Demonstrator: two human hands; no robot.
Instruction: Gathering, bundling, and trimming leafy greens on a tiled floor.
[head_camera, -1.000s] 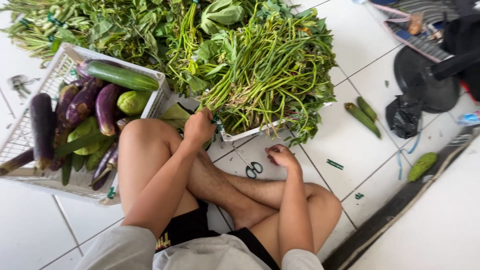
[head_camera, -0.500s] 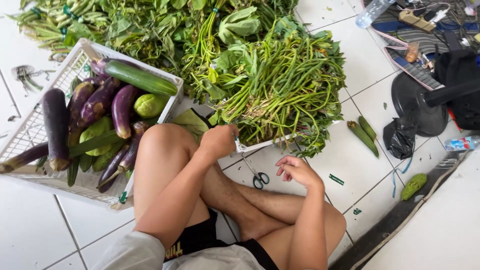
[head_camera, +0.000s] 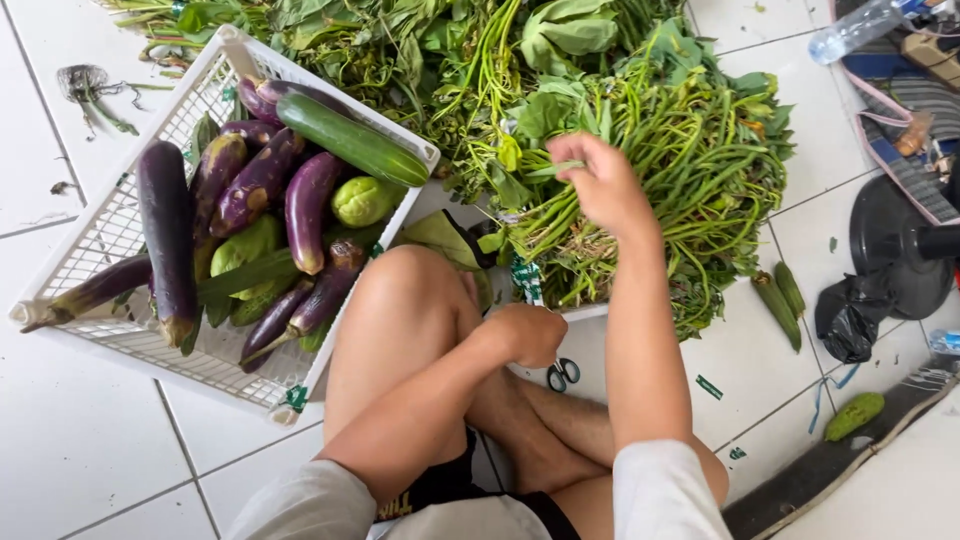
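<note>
R hand (head_camera: 600, 185) pinches a long bean stem, fingers closed on it, at the pile of long beans (head_camera: 680, 190) lying at 1 o'clock on white tile floor (head_camera: 80, 440). L hand (head_camera: 525, 333) curled in a loose fist by the knee, at center, grips nothing visible. Small scissors (head_camera: 562, 374) just below L hand. White plastic basket (head_camera: 90, 270) at 9 o'clock w/ purple eggplants (head_camera: 165, 235), a cucumber (head_camera: 350, 140). Leafy greens (head_camera: 420, 50) at 12
</note>
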